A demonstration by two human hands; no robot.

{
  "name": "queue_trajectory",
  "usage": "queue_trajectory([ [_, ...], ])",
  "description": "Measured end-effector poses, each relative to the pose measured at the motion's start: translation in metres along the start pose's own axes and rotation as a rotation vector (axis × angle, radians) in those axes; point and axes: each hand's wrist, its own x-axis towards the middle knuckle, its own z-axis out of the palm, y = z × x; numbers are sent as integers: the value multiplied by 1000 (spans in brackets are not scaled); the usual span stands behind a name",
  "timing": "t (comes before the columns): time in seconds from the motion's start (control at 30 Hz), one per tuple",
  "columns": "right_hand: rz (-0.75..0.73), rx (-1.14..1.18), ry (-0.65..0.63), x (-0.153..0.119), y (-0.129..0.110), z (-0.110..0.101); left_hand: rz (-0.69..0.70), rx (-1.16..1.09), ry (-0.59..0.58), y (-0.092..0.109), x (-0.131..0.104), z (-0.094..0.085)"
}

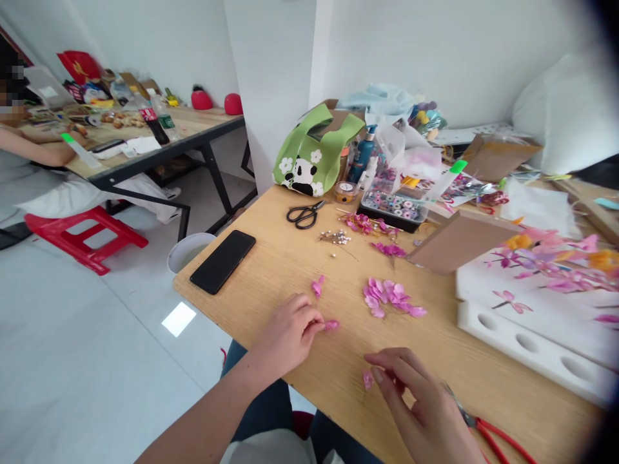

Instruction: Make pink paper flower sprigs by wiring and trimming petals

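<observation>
My left hand [293, 332] is closed in a pinch at the near edge of a pink petal [331, 325], just above the tabletop. My right hand [420, 399] is open, thumb and index finger a little apart, close beside another small pink petal piece [367, 379]; whether the thumb touches it I cannot tell. Beyond my left hand lies a small pink flower piece [318, 285]. A loose pile of pink petals [391, 296] lies farther off, between both hands. Red-handled pliers [483, 426] stick out partly hidden behind my right hand.
A black phone [223, 261] lies near the table's left corner, with black scissors [304, 214] behind it. Pearl-tipped stems [336, 237], a bead box [394, 207] and a green panda bag [307, 158] stand farther back. A white foam holder [527, 341] borders the right. Another person sits at the left table.
</observation>
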Motion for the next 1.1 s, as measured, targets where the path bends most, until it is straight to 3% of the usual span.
queue_trajectory([
  [0.17,-15,-19,-17,3,-3,2,-13,-32,23,-2,-5,4],
  [0.4,-57,-83,75,1,-3,5,-36,-159,163,4,-5,2],
  [0.6,-137,-153,193,2,-1,10,-97,-268,184,5,-5,-1],
  [0.8,-214,-182,217,7,-8,15,-169,-309,160,4,-5,0],
  [1.1,-332,-267,55,43,-31,23,-175,-366,118,6,-9,4],
])
